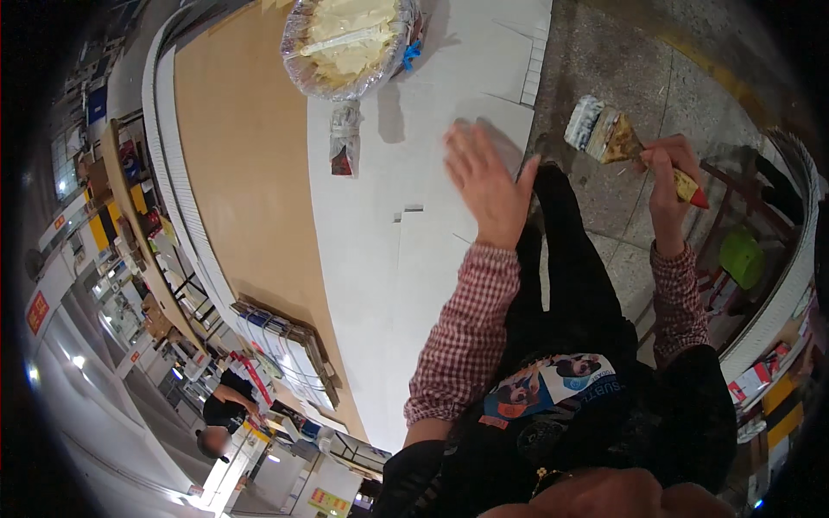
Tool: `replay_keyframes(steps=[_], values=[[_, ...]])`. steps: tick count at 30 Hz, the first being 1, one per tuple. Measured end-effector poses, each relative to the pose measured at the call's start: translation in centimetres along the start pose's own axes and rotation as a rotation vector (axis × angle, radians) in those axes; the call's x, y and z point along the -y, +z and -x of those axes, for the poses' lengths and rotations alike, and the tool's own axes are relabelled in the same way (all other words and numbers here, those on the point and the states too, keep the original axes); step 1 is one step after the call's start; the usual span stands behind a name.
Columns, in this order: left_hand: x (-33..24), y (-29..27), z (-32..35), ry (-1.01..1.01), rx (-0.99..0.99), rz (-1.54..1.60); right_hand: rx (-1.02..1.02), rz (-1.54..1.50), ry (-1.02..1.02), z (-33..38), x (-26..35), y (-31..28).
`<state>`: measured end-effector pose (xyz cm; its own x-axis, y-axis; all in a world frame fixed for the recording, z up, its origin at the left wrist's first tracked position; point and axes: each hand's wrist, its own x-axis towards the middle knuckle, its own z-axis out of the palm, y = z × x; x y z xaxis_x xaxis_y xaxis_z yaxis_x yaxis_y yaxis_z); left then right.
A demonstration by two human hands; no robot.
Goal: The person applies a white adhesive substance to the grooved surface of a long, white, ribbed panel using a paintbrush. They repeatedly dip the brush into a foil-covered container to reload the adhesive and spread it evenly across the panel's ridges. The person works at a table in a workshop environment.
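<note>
My right hand [672,183] grips the handle of a wide, flat paintbrush [618,140], off to the right above the floor. Whitish paste coats the bristles, and the handle ends in a red tip. Fingers outstretched, my left hand [488,181] is over the right edge of a large white sheet [371,259]; whether it touches the sheet I cannot tell. At the far side stands a plastic-lined tub [298,65] of cream-coloured paste, with a pale stick lying across it. Just nearer than the tub lies a plastic-wrapped handle [344,129] with a dark red end.
A brown board surface [242,173] extends left of the white sheet. Strapped flat bundles [289,350] lie at its near left. To the right are a bright green stool seat [741,259] and the tiled floor [622,52]. Another person [226,406] works in the background at lower left.
</note>
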<state>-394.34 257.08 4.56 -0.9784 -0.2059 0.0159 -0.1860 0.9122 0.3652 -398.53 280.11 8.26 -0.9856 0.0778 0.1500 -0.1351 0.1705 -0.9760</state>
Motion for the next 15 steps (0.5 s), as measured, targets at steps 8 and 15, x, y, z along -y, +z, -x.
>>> replay_keyframes(steps=[8,15], values=[[4.7,-1.4,12.3,-0.235,0.257,-0.268,0.044,-0.045,-0.034,2.3,-1.4,1.4],[7.3,-4.6,12.6,0.016,0.192,0.021,0.134,-0.041,-0.022,3.6,-0.7,2.8]])
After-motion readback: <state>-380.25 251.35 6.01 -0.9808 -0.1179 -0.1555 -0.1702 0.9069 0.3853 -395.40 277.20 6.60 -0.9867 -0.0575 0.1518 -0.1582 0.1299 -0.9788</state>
